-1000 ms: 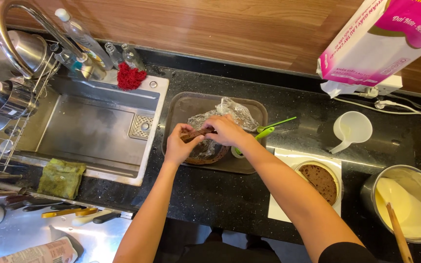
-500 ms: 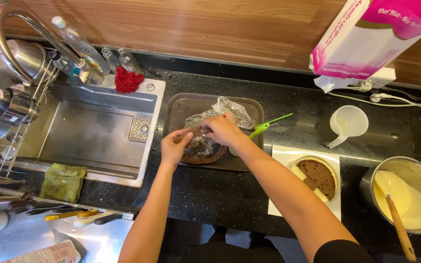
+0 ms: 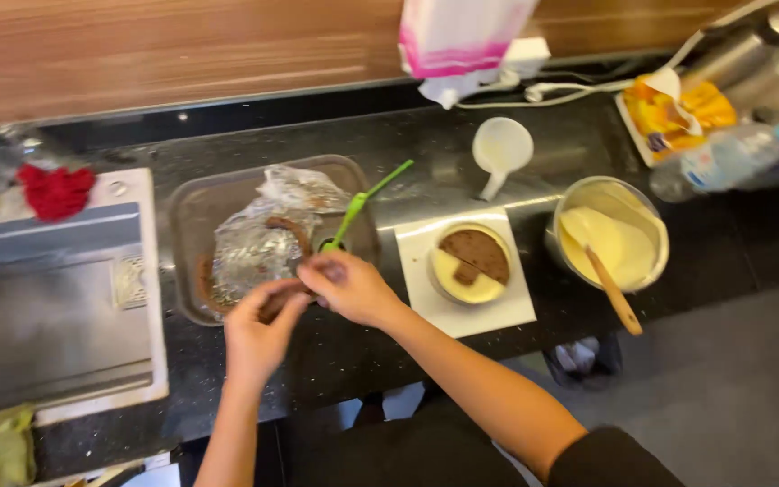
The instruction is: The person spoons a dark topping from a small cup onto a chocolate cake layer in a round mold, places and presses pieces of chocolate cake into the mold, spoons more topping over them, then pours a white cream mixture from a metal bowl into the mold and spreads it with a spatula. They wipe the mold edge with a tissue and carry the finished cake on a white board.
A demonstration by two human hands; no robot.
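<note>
My left hand (image 3: 259, 332) and my right hand (image 3: 349, 287) meet at the near edge of a clear glass tray (image 3: 189, 209), both pinching a brown piece of cake (image 3: 279, 299) between the fingers. Crumpled foil (image 3: 259, 243) with brown cake rim (image 3: 290, 227) lies inside the tray. A green-handled tool (image 3: 364, 204) leans out of the tray, just behind my right hand. To the right, a round bowl (image 3: 471, 263) with cream and a brown cake layer stands on white paper (image 3: 498, 311).
A steel sink (image 3: 47, 307) with a red scrubber (image 3: 56, 191) lies left. A pot of yellow cream (image 3: 610, 236) with a wooden spoon (image 3: 613, 290) stands right, a white cup (image 3: 501, 146) behind. A pink-white bag (image 3: 462, 36), a plastic bottle (image 3: 732, 160) and an orange tray (image 3: 678, 113) sit at the back.
The view swung right and blurred. Both hands drew back from the tray's middle to its near edge, carrying a brown piece of cake between them.
</note>
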